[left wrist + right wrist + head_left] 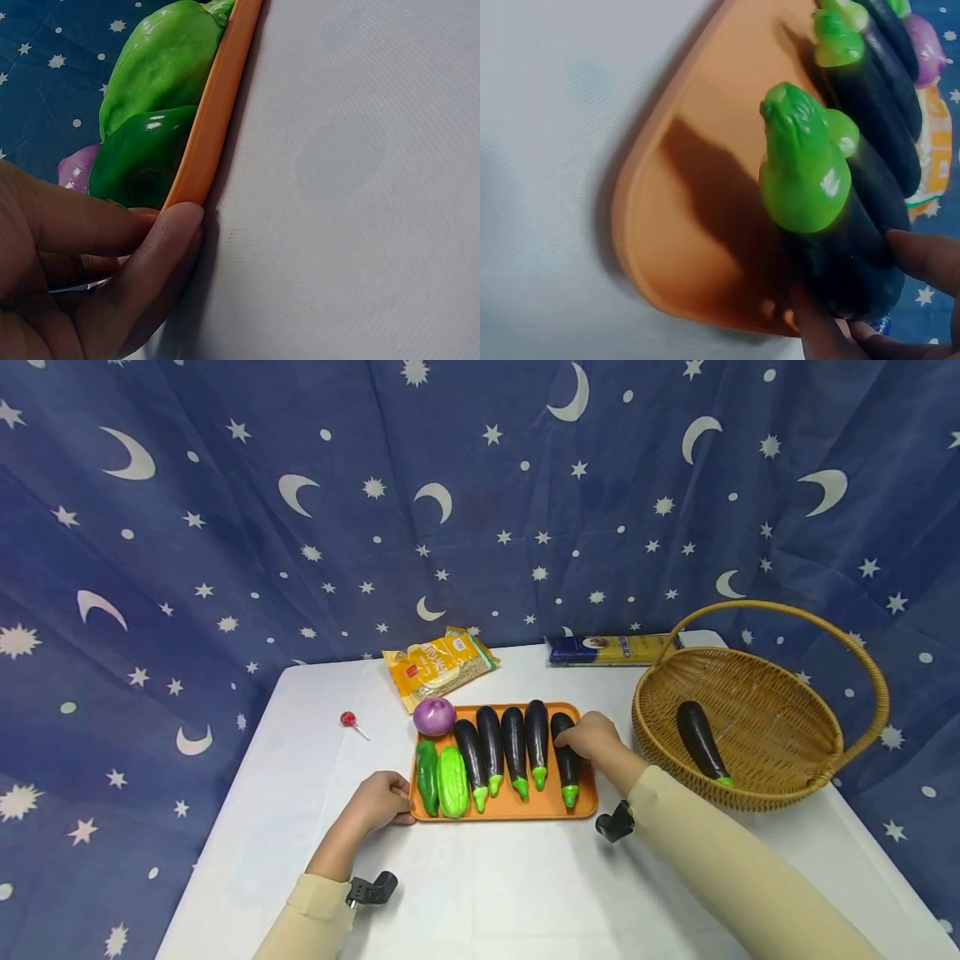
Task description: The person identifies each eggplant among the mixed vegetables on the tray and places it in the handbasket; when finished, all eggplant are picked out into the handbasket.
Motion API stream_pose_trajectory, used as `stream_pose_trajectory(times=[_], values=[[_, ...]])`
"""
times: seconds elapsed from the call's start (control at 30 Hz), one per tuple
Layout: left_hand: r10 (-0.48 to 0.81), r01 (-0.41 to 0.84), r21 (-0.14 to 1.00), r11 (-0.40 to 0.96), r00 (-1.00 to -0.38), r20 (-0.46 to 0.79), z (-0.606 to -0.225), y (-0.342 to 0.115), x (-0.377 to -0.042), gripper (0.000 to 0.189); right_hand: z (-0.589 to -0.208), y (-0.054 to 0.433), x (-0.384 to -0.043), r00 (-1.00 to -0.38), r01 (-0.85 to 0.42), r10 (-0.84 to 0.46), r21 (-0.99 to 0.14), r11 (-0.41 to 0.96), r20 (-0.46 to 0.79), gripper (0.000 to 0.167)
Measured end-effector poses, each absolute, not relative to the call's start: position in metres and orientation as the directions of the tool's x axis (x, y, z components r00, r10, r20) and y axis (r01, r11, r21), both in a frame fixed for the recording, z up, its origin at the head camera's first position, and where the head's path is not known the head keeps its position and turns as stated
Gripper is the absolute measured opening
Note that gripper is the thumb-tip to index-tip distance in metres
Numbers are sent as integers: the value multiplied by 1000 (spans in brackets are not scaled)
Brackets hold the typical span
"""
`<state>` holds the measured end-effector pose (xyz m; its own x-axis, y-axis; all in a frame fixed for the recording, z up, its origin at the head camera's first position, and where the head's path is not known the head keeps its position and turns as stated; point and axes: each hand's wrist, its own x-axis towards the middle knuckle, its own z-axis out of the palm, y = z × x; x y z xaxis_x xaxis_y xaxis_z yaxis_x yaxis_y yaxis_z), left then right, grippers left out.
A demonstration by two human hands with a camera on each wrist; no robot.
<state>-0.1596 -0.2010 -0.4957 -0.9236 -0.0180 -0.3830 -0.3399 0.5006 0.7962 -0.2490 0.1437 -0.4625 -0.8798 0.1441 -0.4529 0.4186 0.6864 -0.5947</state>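
A navy cloth printed with white moons and stars (480,464) is hanging at the back, and we're looking down at a white table (487,893) in front of it. On the right, a round tan wicker basket (757,677) is standing with one black eggplant (697,739) lying inside. A shallow orange rectangular tray (553,797) is sitting mid-table. The person's right forearm is slanting in from the lower right, and the right hand (592,737) is reaching over the tray's right end, thumb and fingers clamping round the blunt end of a glossy black eggplant with a bright green cap (567,772). Its cap is pointing toward us; we're not managing to tell whether it's touching the tray floor. Meanwhile the left hand (381,800) is angling in from the lower left, thumb and fingers pinching the tray's left rim near the front corner. Four more black eggplants (513,743) are lying side by side in there, a lumpy light-green vegetable (452,782), a dark-green pepper (427,777) and a shiny purple onion (434,717) filling the left end.
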Motion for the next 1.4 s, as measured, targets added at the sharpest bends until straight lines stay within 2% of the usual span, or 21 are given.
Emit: stream_pose_trajectory(times=[0.17,0.3,0.43,0.73,0.97,1.23,1.4], values=[[-14,-340,794,504,-922,-386,-496,-200,-161,18,-450,147,-248,-882,425,118,-661,618,-457,52],[-7,-331,786,521,-923,-384,-495,-199,-162,17,-436,149,-247,-867,465,77,-744,480,-492,62],[-12,-333,783,525,-923,-384,-494,-201,-161,17,-420,149,-245,-861,472,22,-783,406,-508,68],[-20,-351,784,512,-917,-397,-494,-202,-161,18,-383,167,-246,-874,432,-77,-840,328,-479,70],[-15,-343,781,522,-919,-393,-496,-203,-162,17,-366,192,-248,-890,416,-72,-867,275,-450,62],[-17,-347,783,516,-918,-395,-499,-204,-163,18,-348,228,-247,-906,387,-58,-878,282,-418,75],[-25,-356,777,519,-915,-402,-498,-204,-163,19,-339,250,-245,-908,387,-43,-873,296,-417,74]])
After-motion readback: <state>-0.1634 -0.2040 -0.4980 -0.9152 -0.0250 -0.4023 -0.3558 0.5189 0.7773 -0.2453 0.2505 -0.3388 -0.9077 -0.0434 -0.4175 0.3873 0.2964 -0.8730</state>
